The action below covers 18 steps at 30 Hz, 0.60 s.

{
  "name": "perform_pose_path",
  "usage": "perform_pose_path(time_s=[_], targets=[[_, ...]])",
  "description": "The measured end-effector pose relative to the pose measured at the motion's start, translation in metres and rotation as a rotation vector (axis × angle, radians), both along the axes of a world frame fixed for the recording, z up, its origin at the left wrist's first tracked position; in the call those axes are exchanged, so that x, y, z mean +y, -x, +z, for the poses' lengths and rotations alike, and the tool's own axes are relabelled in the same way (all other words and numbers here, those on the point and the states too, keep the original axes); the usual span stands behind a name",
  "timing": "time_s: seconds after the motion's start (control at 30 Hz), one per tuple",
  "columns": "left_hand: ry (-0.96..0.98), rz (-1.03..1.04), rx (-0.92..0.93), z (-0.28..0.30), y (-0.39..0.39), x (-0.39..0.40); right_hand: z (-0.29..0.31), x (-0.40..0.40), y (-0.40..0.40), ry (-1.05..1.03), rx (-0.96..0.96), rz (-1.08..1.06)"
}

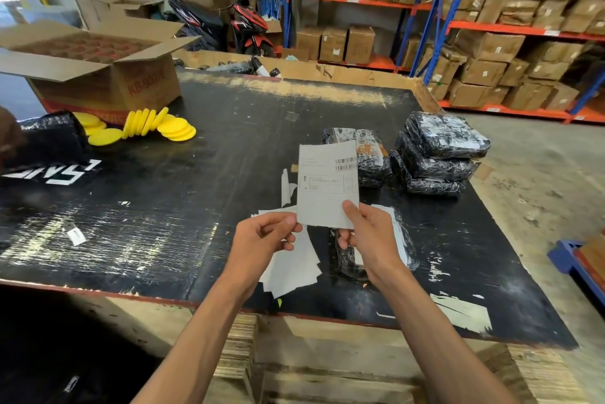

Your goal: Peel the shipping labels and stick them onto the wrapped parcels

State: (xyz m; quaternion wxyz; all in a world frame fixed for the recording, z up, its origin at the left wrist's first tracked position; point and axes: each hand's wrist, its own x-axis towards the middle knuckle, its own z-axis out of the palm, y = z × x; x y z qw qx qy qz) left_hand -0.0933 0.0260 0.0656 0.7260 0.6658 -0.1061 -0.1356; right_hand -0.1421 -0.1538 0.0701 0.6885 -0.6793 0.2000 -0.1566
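I hold a white shipping label (327, 184) upright above the black table (196, 174). My right hand (370, 236) pinches its lower right edge between thumb and fingers. At the label's lower left corner, my left hand (265, 236) has its fingertips closed on the paper. Under my right hand lies a black wrapped parcel (406, 243) with a white label on it. Beneath my left hand lies a pile of loose white papers (294, 269). Farther back sit one wrapped parcel (373, 158) and a stack of three wrapped parcels (438, 154).
An open cardboard box (98, 69) stands at the back left, with yellow round pads (154, 125) and a black bag (49, 141) beside it. Shelves of brown cartons (491, 27) fill the right background. A scooter (248, 27) is parked behind the table.
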Motion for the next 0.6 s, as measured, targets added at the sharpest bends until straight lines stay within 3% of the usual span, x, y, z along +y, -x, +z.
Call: perform_pose_path(time_s=[0.6], targets=[[0.057, -0.046, -0.002, 0.007, 0.013, -0.01, 0.001, 0.0, 0.011, -0.029, -0.007, 0.002]])
